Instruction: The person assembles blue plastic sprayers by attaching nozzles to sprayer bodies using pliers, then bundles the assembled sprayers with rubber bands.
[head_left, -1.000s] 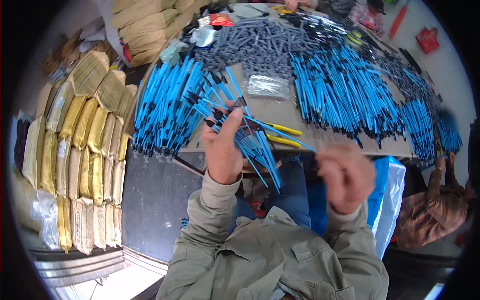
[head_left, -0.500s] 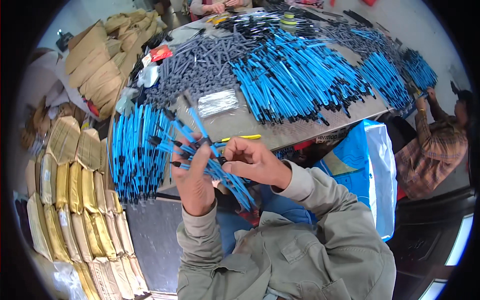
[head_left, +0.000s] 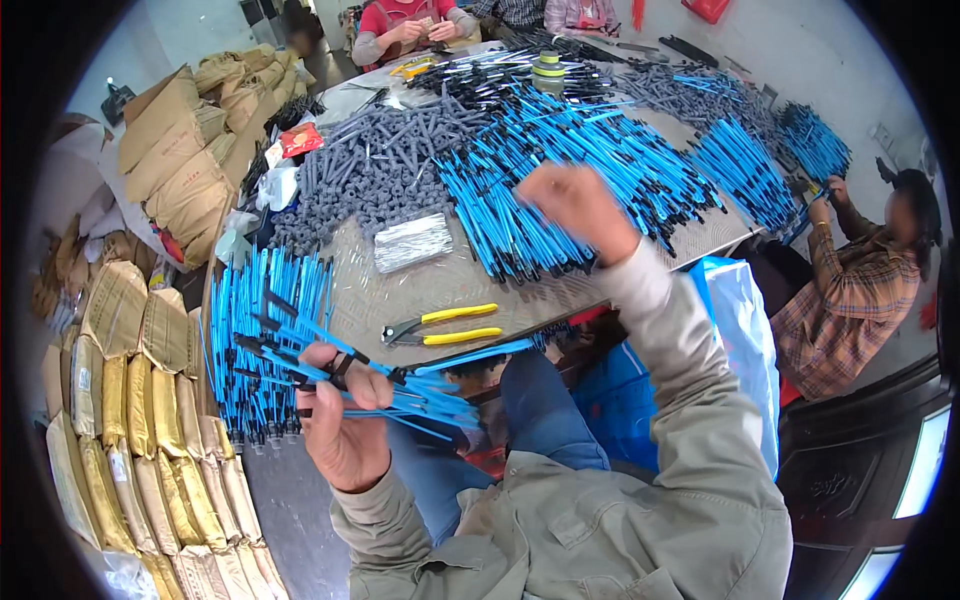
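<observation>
While the left hand (head_left: 345, 428) grasps gathered blue-and-black plastic sticks (head_left: 425, 399) near the yellow-handled metal cutters (head_left: 458, 314), a large blue heap (head_left: 640, 150) beyond them lies unbunched; the blurred right hand (head_left: 578, 207) shows no clear grip.

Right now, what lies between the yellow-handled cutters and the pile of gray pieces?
A shiny silvery packet lies on the tabletop between the cutters and the gray pile; the head view shows it.

1. Yellow-handled pliers (head_left: 460, 314) lie on the worktable (head_left: 358, 300).
2. Left of and nearer than the pliers, the left hand (head_left: 345, 425) grips blue rods (head_left: 430, 402).
3. Beyond them to the right is the blurred right hand (head_left: 580, 207).
4. Beyond the pliers lies a silvery packet (head_left: 413, 243).
</observation>
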